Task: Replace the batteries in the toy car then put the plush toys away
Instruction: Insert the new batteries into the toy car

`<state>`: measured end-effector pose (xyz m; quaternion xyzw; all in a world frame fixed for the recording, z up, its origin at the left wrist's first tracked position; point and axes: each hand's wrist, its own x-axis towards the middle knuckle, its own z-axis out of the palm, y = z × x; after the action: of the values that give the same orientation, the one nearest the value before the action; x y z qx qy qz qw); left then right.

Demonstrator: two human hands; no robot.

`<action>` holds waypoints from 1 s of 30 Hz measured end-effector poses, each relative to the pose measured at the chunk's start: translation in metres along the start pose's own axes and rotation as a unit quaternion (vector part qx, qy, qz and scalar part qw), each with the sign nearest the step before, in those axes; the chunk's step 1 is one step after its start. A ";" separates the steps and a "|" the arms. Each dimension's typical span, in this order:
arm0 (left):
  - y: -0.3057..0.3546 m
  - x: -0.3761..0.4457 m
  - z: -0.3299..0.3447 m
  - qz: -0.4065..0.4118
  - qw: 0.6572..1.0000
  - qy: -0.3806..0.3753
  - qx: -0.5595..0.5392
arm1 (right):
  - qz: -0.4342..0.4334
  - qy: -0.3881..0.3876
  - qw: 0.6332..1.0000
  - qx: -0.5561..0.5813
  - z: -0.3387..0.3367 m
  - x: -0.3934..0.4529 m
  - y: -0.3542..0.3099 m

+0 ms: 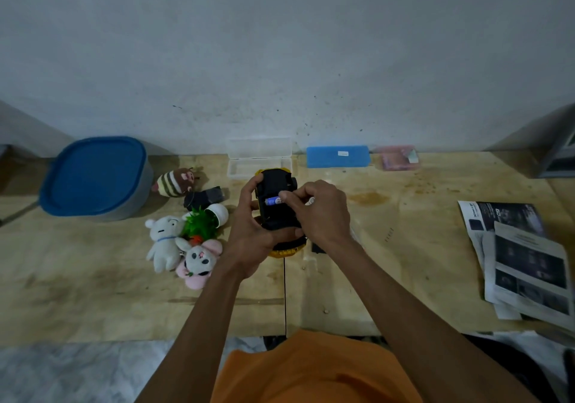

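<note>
Head view looks down on a toy car (275, 203) turned belly-up, its black underside showing and a yellow body edge peeking out near the wrists. The left hand (249, 231) wraps its grip round the car's left side and near end, holding it just above the surface (389, 247). The right hand (314, 209) pinches a blue battery (273, 200) at its right end, the cell lying crosswise over the open bay; something pale pokes from that fist, too small to identify.

To seat the cell well, I judge it best to check polarity marks in the bay, press the flat end against the spring first, then tip the other end down until it sits flush, with the left hand bracing the car firmly.

The battery carries pale lettering, too blurred to read. A blue box (338, 156) at the back has a small white label, also illegible, and the printed sheets (525, 259) at right show no readable text.

Four plush toys (183, 247) lie left of the car, beside a blue-lidded tub (96, 178).
</note>
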<state>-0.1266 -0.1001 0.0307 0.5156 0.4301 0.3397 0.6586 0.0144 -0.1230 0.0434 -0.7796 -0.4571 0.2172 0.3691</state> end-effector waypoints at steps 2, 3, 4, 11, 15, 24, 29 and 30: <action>0.000 0.000 -0.003 -0.002 1.000 -0.004 -0.006 | -0.001 -0.024 1.000 -0.002 -0.002 0.003 -0.002; 0.001 0.001 -0.003 -0.001 1.000 -0.007 -0.007 | 0.010 -0.031 0.999 0.012 -0.003 0.006 -0.002; 0.002 0.001 -0.003 0.000 1.000 -0.009 -0.008 | 0.025 -0.039 0.998 0.032 -0.005 0.009 -0.003; 0.000 0.006 -0.001 -0.013 1.000 -0.004 0.000 | 0.073 -0.082 0.994 0.021 -0.012 0.024 -0.010; -0.006 0.009 -0.005 -0.044 0.999 0.007 -0.010 | 0.202 -0.131 0.963 0.121 -0.028 0.024 -0.009; -0.020 -0.004 -0.001 -0.086 0.996 0.016 -0.006 | 0.337 -0.199 0.854 0.343 -0.043 0.010 0.006; -0.020 -0.005 0.000 -0.085 0.996 0.011 -0.010 | 0.330 -0.180 0.863 0.338 -0.041 0.003 0.008; -0.020 -0.005 -0.001 -0.086 0.996 0.013 -0.013 | 0.324 -0.170 0.868 0.336 -0.041 0.002 0.007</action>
<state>-0.1296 -0.1086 0.0120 0.4638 0.4768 0.2939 0.6864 0.0472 -0.1386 0.0641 -0.6638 -0.1342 0.5942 0.4339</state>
